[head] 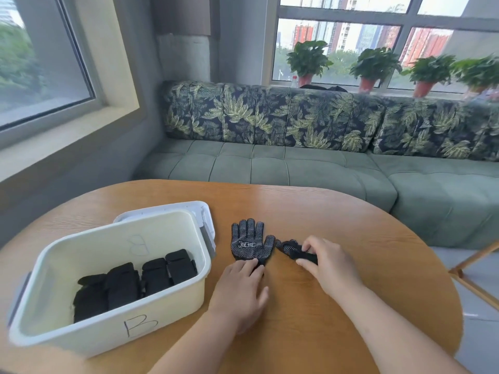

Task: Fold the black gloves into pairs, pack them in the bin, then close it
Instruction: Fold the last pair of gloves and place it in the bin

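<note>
A black dotted glove (248,242) lies flat on the wooden table (337,225), fingers pointing away from me. My left hand (240,290) presses flat on its cuff. To its right a second black glove (290,248) lies crumpled, and my right hand (328,261) pinches it with fingers and thumb. A white bin (172,306) marked "B" stands open at the left. Several folded black glove pairs (135,282) lie in a row on its bottom. The bin's white lid (194,209) lies behind it, partly hidden.
A green sofa (297,168) with a leaf-print backrest runs behind the table. Potted plants (307,60) stand on the window sill. A wooden chair leg (475,276) shows at the right, off the table's edge.
</note>
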